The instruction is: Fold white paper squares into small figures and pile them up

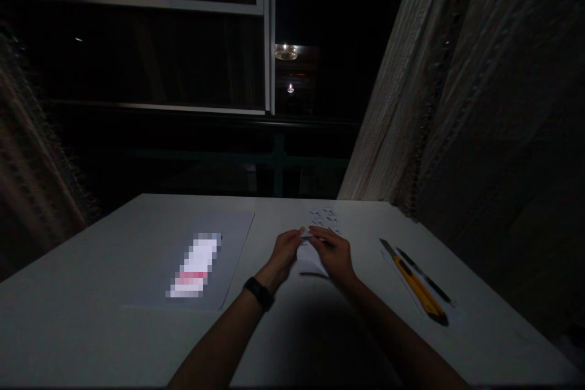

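Both hands meet over the middle of a white table (114, 329) in dim light. My left hand (286, 250), with a dark watch on its wrist, pinches the upper left edge of a small folded white paper (311, 261). My right hand (333, 250) lies over the paper's right side, fingers pressed together on its top edge. The paper rests on the table between them. Several tiny white paper pieces (325, 217) lie scattered just beyond the hands.
A yellow utility knife (418, 286) and a black pen (425, 280) lie to the right. A large sheet (228, 244) with a blurred patch lies to the left. Curtains hang on both sides; a dark window stands behind the table.
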`<state>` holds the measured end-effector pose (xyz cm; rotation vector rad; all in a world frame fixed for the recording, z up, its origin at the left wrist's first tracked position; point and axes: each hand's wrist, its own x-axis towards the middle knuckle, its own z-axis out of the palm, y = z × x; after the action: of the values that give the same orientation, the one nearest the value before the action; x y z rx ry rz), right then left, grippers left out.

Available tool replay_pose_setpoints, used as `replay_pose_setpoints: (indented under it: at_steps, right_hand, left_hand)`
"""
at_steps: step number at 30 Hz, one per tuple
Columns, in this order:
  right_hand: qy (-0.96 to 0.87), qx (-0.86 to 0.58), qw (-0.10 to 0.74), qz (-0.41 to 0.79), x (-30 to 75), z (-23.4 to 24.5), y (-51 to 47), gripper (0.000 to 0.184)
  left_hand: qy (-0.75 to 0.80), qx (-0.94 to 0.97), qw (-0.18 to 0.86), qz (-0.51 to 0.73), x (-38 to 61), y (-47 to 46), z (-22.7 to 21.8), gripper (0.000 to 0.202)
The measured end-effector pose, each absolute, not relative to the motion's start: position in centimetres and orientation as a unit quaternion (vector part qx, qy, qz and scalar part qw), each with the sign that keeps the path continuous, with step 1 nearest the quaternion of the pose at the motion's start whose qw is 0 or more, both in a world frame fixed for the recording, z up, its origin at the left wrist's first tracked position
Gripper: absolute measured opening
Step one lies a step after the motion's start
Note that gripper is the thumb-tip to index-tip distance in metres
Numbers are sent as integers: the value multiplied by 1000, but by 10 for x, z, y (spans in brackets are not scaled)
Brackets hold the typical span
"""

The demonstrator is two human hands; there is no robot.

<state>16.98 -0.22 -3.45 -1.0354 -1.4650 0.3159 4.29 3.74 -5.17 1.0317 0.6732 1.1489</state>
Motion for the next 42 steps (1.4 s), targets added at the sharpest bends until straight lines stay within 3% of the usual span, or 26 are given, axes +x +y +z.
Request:
replay_pose_setpoints:
  at_steps: [11, 16, 42]
  right_hand:
    - [-604, -430, 603, 295, 172, -31, -1, 13]
    - [-552, -401, 613, 398, 175, -31, 4, 25]
    - [-510, -414, 576, 486, 179, -26, 4, 18]
  left_hand:
    - [307, 536, 598, 511, 43, 35, -41, 31]
    - [298, 546, 603, 499, 45, 33, -37, 31]
    - [342, 517, 637, 459, 44, 29, -34, 31]
